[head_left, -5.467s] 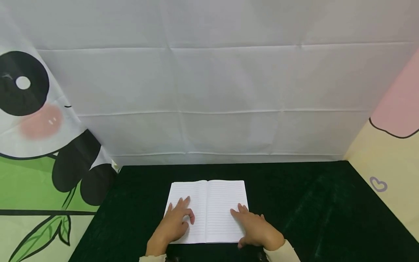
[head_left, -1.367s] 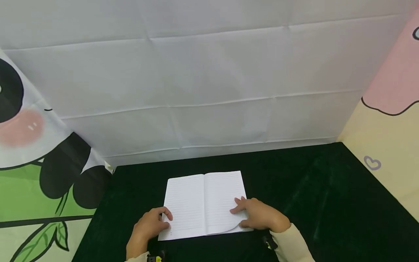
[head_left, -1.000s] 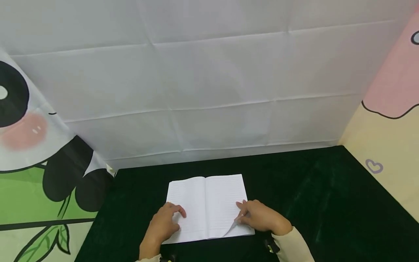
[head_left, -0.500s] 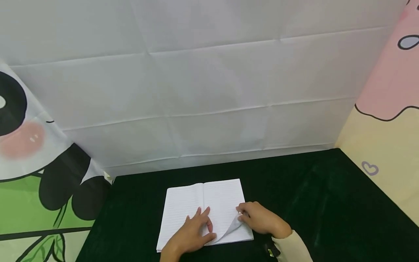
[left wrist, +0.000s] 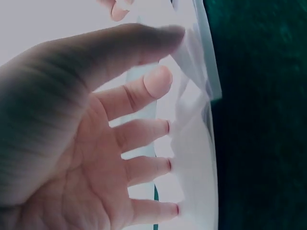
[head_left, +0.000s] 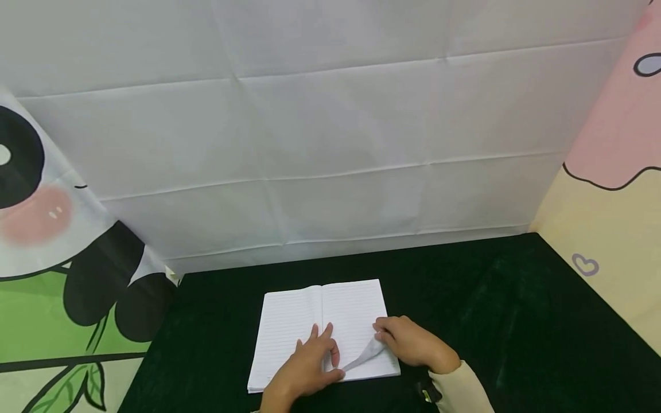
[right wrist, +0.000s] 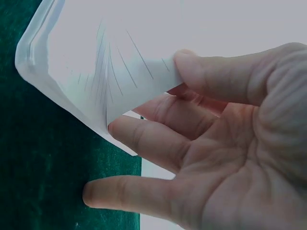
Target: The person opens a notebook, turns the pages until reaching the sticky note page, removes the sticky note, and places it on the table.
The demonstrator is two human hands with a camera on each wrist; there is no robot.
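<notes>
In the head view, the open notebook (head_left: 289,312) lies at six o'clock on the green table (head_left: 465,298); my left hand (head_left: 308,367) rests at its seven o'clock, my right hand (head_left: 413,342) at three. Left wrist: those fingers (left wrist: 144,134) spread wide; how hard they press, I can't tell. Right wrist: my thumb and fingers pinch the curled page (right wrist: 136,81); a light, slow lift should avoid creasing it.

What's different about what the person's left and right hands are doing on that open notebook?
The right hand pinches a curled-up page corner; the left hand rests with several fingers spread.

The left hand lies over the notebook near its centre fold; the right hand is at its right edge.

Both hands are bare and touch paper.
</notes>
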